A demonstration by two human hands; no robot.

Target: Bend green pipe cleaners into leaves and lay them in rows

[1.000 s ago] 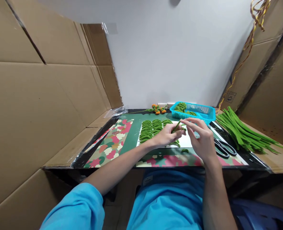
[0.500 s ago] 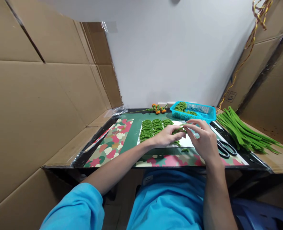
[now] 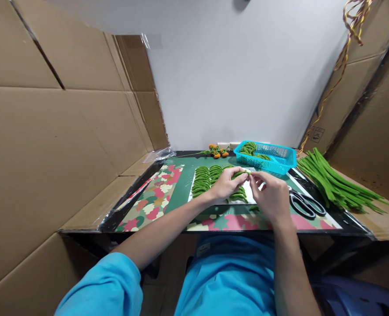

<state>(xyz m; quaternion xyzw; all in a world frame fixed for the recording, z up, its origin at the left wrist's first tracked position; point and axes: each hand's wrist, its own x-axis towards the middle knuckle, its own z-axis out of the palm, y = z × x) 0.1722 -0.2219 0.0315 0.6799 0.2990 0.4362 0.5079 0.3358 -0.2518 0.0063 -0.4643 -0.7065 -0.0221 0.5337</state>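
Stem, short and green, held up between a person's two bare hands, above a table and its mat. Behind stands a pale wall, flanked left and right by brown cardboard. The person, dressed in bright blue, faces the table, which is black along its edges. On it lies the mat, green, with a patchy print of pink, cream and green down its left side and along its near edge. To the far right, a thick bundle of long green strips lies aslant. Just beside its far end, toward the back, is a blue basket with holed walls; green pieces are heaped in its left part. On a white sheet mid-mat, curved pieces lie in three columns, the rightmost partly hidden by the left hand. The right hand pinches one end of the stem between thumb and forefinger. The left hand is closed around the rest, fingertips near the other's. Right of the right hand lie black-handled scissors, blades mostly hidden. Orange flowers lie left of the basket. Smallest is a loose piece on the mat, just below the sheet.
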